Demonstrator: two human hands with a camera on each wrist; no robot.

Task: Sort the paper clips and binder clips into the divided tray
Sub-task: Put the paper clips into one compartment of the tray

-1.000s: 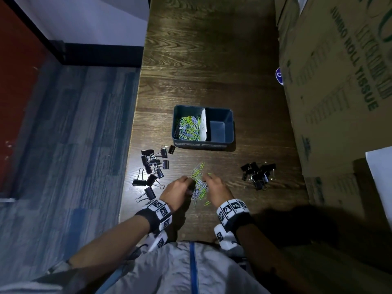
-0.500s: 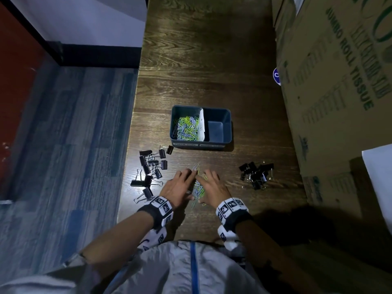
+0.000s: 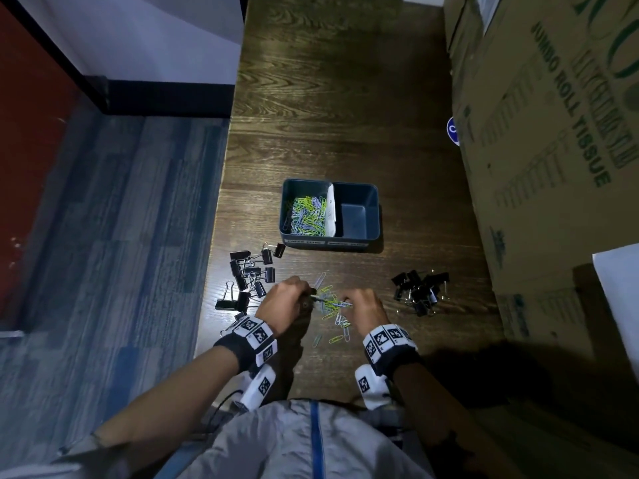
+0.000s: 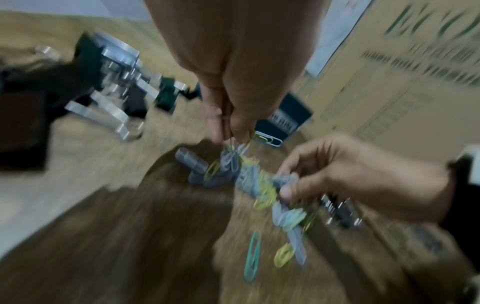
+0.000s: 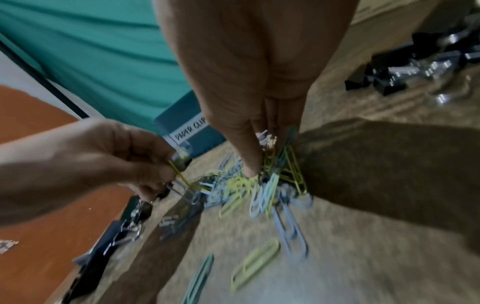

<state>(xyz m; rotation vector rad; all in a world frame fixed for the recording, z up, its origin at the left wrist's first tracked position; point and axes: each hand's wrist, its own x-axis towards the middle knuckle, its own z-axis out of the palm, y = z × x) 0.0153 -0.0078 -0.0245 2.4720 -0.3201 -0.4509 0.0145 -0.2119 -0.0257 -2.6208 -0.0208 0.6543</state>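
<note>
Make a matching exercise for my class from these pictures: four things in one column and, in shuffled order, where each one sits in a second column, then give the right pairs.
Things
1. tray's left compartment
2. tray's right compartment
3. spread-out binder clips
4. left hand

Places or states
A. holds no clips
B. pinching coloured paper clips together with the right hand
C. on the table, left of the hands
D. holds green and pale blue paper clips

Pairs: 1-D, 2-A, 3-C, 4-B

Yellow-green, pale-blue paper clips [image 3: 332, 302] — black binder clips [image 3: 420, 292]
</note>
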